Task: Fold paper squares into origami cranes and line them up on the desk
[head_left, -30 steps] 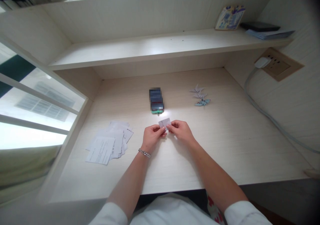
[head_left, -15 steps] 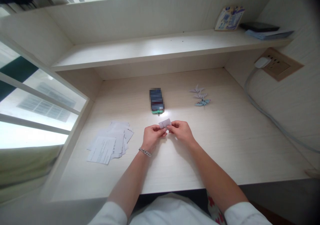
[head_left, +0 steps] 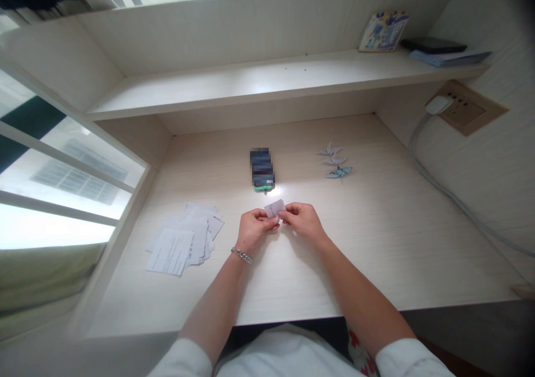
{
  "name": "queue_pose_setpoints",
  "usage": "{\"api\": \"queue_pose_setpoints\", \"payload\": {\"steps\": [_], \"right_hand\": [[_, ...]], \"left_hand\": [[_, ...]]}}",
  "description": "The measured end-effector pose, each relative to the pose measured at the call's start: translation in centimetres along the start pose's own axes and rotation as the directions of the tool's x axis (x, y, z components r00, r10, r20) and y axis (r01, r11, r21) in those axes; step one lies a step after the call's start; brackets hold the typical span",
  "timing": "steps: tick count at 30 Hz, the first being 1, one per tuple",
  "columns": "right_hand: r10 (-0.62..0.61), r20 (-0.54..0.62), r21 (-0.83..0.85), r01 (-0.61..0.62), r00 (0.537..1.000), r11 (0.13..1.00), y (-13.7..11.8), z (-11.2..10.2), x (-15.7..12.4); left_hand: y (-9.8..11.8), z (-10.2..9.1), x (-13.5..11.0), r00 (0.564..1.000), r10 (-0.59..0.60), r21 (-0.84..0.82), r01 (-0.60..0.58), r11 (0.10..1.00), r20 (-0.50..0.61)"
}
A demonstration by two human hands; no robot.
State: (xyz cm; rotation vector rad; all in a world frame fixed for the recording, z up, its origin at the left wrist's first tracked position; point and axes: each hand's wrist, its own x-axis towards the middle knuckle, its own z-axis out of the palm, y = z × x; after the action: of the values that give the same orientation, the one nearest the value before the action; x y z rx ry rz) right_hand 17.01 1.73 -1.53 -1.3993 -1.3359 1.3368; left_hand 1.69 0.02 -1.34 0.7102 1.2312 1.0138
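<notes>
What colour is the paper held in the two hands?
The paper looks whitish with faint dark marks; the head view shows it best.

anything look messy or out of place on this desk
Only the loose sheets, left of the left hand, look untidy: they overlap at different angles. No spill shows; the small paper has no obvious damage.

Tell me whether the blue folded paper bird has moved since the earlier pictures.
No; the blue folded paper bird lies in the same spot relative to the wall socket.
</notes>
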Motion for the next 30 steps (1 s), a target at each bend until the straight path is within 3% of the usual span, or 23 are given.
{"api": "queue_pose_setpoints", "payload": {"steps": [5,12,18,30], "right_hand": [[-0.002,-0.017,-0.007,0.002,1.000,1.000,-0.04,-0.22,0.03],[-0.005,-0.032,0.001,0.005,0.999,1.000,0.32,-0.64,0.42],[0.010,-0.022,0.031,-0.009,1.000,0.999,0.25,-0.48,0.44],[0.016,-0.014,0.119,-0.015,1.000,0.993,0.08,-0.59,0.54]], "left_hand": [[-0.47,-0.44,0.17,0.997,0.075,0.046,-0.076,0.996,0.018],[-0.08,-0.61,-0.24,0.981,-0.056,0.105,0.037,0.994,0.184],[-0.13,-0.56,-0.08,0.992,-0.050,0.096,0.039,0.995,0.115],[-0.35,-0.54,-0.11,0.995,0.027,0.069,-0.034,0.997,0.096]]}}
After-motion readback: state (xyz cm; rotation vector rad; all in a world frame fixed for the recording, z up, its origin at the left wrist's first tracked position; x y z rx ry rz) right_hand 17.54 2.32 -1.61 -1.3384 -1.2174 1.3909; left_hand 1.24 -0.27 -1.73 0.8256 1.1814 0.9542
